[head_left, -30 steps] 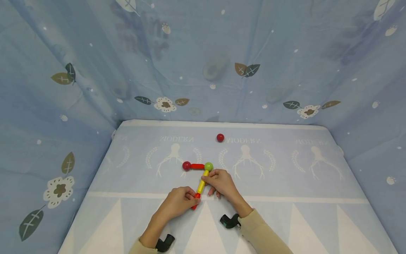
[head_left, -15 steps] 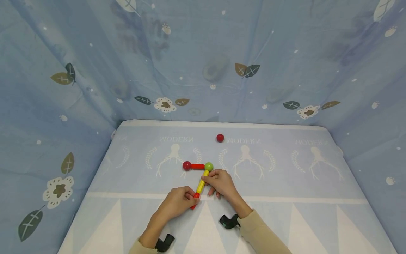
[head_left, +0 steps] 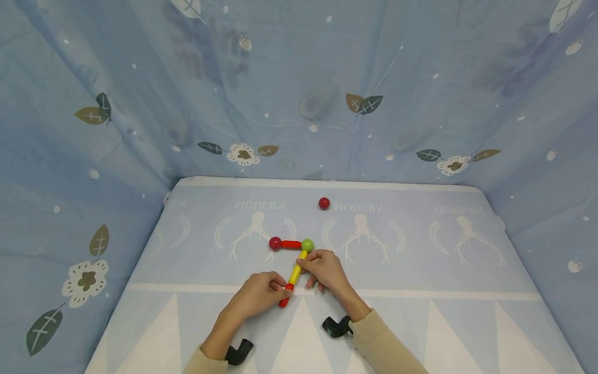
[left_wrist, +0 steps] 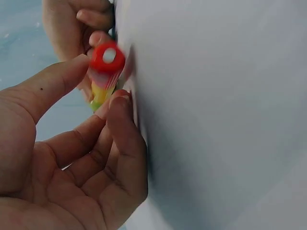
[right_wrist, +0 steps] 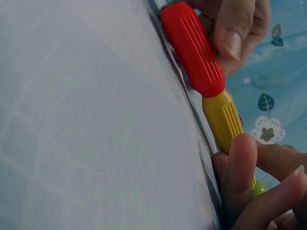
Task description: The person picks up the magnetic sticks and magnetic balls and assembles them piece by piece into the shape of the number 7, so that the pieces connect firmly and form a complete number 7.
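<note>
A chain of toy building rods and balls lies on the table. In the head view a red ball (head_left: 275,243) joins a red rod (head_left: 291,244), then a green ball (head_left: 307,245). From there a yellow rod (head_left: 296,274) runs toward the person, end to end with a second, ridged red rod (right_wrist: 192,50). My right hand (head_left: 327,270) pinches the yellow rod between thumb and fingers. My left hand (head_left: 257,295) is beside the nearer red rod, its thumb and fingers parted around it and the thumb tip right at its side.
A loose red ball (head_left: 324,203) sits near the table's back edge. Patterned blue cloth (head_left: 299,93) walls in the back and both sides. A black wrist camera (head_left: 336,327) sits at the right wrist, another (head_left: 240,352) at the left.
My left hand has shifted slightly left and away from the person, its grip on the nearer red rod loosened, so more of that rod shows. The right hand keeps its pinch.
</note>
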{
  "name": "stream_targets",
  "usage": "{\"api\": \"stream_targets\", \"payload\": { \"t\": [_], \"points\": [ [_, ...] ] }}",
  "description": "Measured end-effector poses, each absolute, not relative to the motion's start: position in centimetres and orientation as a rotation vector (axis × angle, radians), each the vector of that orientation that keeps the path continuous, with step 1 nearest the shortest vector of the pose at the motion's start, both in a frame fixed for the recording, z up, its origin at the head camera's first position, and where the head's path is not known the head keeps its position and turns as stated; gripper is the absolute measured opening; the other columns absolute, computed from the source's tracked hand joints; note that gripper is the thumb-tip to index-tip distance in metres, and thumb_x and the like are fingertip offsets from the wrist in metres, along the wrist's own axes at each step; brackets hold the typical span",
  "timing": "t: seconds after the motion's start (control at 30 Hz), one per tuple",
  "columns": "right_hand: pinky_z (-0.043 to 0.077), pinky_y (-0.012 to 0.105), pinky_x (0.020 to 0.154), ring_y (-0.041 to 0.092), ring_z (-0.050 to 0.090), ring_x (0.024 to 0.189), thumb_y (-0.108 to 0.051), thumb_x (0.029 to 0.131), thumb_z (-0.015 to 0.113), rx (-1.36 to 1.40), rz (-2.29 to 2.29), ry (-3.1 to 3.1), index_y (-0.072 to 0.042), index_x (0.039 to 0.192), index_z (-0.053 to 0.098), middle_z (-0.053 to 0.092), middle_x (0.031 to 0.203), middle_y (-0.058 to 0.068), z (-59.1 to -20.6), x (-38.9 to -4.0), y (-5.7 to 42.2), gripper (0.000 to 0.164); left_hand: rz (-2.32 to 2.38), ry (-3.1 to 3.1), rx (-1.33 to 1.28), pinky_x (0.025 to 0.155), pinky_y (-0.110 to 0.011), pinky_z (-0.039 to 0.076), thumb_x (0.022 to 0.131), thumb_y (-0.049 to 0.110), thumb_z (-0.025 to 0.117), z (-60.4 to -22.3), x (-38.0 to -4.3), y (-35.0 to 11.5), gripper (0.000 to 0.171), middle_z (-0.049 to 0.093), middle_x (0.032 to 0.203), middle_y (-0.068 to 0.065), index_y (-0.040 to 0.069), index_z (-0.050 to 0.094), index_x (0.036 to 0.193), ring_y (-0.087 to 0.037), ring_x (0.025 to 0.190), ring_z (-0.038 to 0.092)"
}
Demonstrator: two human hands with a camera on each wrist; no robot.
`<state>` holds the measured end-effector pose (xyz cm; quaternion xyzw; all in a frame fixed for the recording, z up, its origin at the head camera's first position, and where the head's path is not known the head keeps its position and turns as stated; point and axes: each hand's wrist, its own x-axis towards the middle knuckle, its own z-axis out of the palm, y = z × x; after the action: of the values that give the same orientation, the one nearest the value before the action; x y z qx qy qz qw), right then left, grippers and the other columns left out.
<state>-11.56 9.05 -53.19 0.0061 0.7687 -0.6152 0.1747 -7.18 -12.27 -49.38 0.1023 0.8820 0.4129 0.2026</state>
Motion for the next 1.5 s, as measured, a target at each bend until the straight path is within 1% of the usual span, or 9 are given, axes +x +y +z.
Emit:
{"api": "stream_targets", "payload": {
  "t": [0.2, 0.4, 0.57, 0.87, 0.97, 1.17, 1.23, 1.37, 1.5],
  "points": [
    [0.038, 0.022, 0.034, 0.020, 0.063, 0.045, -0.036, 0.090, 0.076, 0.039, -1.717, 2.189, -0.001, 0.096, 0.064, 0.073, 0.076, 0.005, -53.0, -11.6, 9.1, 0.037, 1.199, 2.558, 0.294, 0.068, -0.032, 0.051, 0.091, 0.031, 0.075, -47.5, -11.1, -12.7, 0.025, 0.064, 0.084, 0.005, 0.010, 0.072, 0.103, -0.012, 0.075, 0.060],
    [0.039, 0.023, 0.033, 0.020, 0.063, 0.044, -0.036, 0.090, 0.076, 0.042, -1.711, 2.189, -0.001, 0.096, 0.064, 0.073, 0.076, 0.005, -52.9, -11.6, 9.0, 0.037, 1.336, 2.591, 0.343, 0.069, -0.033, 0.054, 0.093, 0.032, 0.074, -46.4, -16.6, -11.8, 0.031, 0.068, 0.095, 0.003, 0.010, 0.071, 0.114, -0.016, 0.086, 0.065],
    [0.039, 0.023, 0.034, 0.021, 0.063, 0.045, -0.038, 0.089, 0.076, 0.043, -1.708, 2.187, -0.002, 0.097, 0.064, 0.072, 0.076, 0.004, -53.2, -11.6, 9.0, 0.039, 1.436, 2.609, 0.434, 0.078, -0.036, 0.055, 0.095, 0.034, 0.072, -47.1, -20.5, -10.3, 0.036, 0.069, 0.105, 0.001, 0.011, 0.069, 0.121, -0.019, 0.097, 0.066],
    [0.039, 0.023, 0.033, 0.022, 0.063, 0.045, -0.039, 0.089, 0.077, 0.045, -1.723, 2.168, -0.002, 0.097, 0.064, 0.072, 0.076, 0.005, -53.4, -11.7, 9.1, 0.040, 1.513, 2.507, 0.415, 0.078, -0.035, 0.056, 0.097, 0.036, 0.069, -48.7, -26.1, -7.3, 0.043, 0.065, 0.117, -0.006, 0.012, 0.063, 0.132, -0.024, 0.102, 0.066],
    [0.039, 0.024, 0.033, 0.021, 0.063, 0.045, -0.038, 0.089, 0.076, 0.036, -1.719, 2.175, -0.002, 0.096, 0.064, 0.072, 0.075, 0.005, -53.4, -11.7, 9.1, 0.038, 1.475, 2.481, 0.386, 0.079, -0.034, 0.055, 0.097, 0.033, 0.069, -49.1, -27.4, -6.5, 0.044, 0.063, 0.122, -0.009, 0.012, 0.062, 0.134, -0.023, 0.103, 0.065],
    [0.038, 0.024, 0.032, 0.020, 0.062, 0.043, -0.037, 0.090, 0.076, 0.028, -1.720, 2.184, -0.002, 0.096, 0.064, 0.072, 0.075, 0.004, -53.3, -11.6, 9.1, 0.037, 1.308, 2.481, 0.411, 0.083, -0.036, 0.053, 0.097, 0.031, 0.069, -49.9, -29.0, -5.1, 0.044, 0.060, 0.127, -0.014, 0.015, 0.061, 0.137, -0.024, 0.093, 0.067],
    [0.038, 0.024, 0.032, 0.019, 0.062, 0.043, -0.036, 0.090, 0.076, 0.023, -1.726, 2.179, -0.002, 0.096, 0.064, 0.072, 0.075, 0.005, -53.2, -11.5, 9.1, 0.037, 1.251, 2.493, 0.434, 0.088, -0.039, 0.051, 0.097, 0.031, 0.069, -50.0, -29.2, -4.8, 0.044, 0.060, 0.128, -0.015, 0.015, 0.060, 0.137, -0.025, 0.098, 0.065],
    [0.038, 0.023, 0.032, 0.018, 0.062, 0.043, -0.035, 0.090, 0.075, 0.010, -1.733, 2.172, -0.002, 0.097, 0.064, 0.072, 0.076, 0.005, -53.1, -11.5, 9.1, 0.036, 1.184, 2.502, 0.485, 0.098, -0.045, 0.045, 0.097, 0.028, 0.068, -50.1, -29.4, -4.1, 0.045, 0.060, 0.131, -0.016, 0.014, 0.059, 0.139, -0.028, 0.117, 0.058],
    [0.038, 0.023, 0.032, 0.016, 0.061, 0.042, -0.035, 0.091, 0.075, 0.007, -1.735, 2.170, -0.002, 0.097, 0.063, 0.073, 0.076, 0.005, -53.2, -11.6, 9.1, 0.036, 1.125, 2.518, 0.532, 0.101, -0.046, 0.043, 0.097, 0.025, 0.069, -50.4, -29.4, -3.4, 0.044, 0.060, 0.132, -0.015, 0.014, 0.059, 0.139, -0.030, 0.123, 0.055]
  ]
}}
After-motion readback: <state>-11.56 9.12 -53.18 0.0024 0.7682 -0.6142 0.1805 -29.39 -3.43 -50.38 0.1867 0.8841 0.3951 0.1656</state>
